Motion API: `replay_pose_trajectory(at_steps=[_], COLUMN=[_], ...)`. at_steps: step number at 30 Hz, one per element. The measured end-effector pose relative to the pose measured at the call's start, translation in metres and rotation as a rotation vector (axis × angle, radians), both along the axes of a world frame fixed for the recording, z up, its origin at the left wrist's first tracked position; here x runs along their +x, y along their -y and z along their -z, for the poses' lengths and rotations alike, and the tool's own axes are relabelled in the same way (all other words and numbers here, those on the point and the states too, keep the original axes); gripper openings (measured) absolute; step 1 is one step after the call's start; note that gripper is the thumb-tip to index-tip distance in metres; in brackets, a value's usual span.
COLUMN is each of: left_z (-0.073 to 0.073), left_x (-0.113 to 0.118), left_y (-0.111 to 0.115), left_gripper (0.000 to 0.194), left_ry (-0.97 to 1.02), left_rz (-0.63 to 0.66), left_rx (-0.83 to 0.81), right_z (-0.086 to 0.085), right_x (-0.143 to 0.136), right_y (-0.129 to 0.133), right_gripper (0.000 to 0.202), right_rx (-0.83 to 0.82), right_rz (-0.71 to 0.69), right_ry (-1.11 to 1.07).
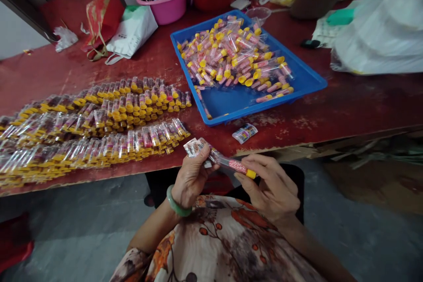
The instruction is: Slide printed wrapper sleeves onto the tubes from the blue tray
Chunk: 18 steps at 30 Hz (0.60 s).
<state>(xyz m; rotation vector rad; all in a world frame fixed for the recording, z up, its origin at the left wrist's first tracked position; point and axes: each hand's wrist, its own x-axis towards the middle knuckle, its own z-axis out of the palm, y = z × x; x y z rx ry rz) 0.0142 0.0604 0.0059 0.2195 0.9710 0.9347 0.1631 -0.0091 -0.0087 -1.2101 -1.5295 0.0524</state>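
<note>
Head: tube [237, 166] spans left hand [192, 172] to right hand [273, 186].

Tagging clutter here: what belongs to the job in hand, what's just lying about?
Job, likely:
clear yellow-capped plastic tube, in right hand
small white printed slips, in left hand
similar tubes in blue plastic tray
stacked rows of yellow-ended clear tubes

Lying about, likely:
round pink plastic tub
white carrier bag
dark brown bucket

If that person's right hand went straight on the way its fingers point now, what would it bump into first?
Past the yellow-capped tube in its grip, the right hand would probably meet the left hand, which holds printed slips; exact depth is unclear from this one view.
</note>
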Motion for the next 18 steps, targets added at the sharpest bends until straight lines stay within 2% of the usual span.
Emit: replay_pose_trajectory(at_steps=[3,8,15,18], left_z=[-0.001,0.001,0.005,0.006], left_x=[0.000,0.000,0.000,0.000], left_y=[0.000,0.000,0.002,0.002], left_gripper=[0.038,0.036,0.036,0.041], left_ry=[0.010,0.015,0.027,0.027], left_rz=[-0.029,-0.031,-0.022,-0.022], left_rx=[-0.011,-0.012,0.013,-0.030], right_z=[0.004,0.005,0.001,0.001], right_x=[-0.003,-0.005,-0.013,-0.013], right_y=[0.003,0.005,0.003,0.002], right_gripper=[0.036,0.032,0.028,0.028], right_rx=[0.076,0.105,0.060,0.049], right_rz=[0.079,0.112,0.099,0.099], right_ry=[0.139,0.267,0.026,0.022])
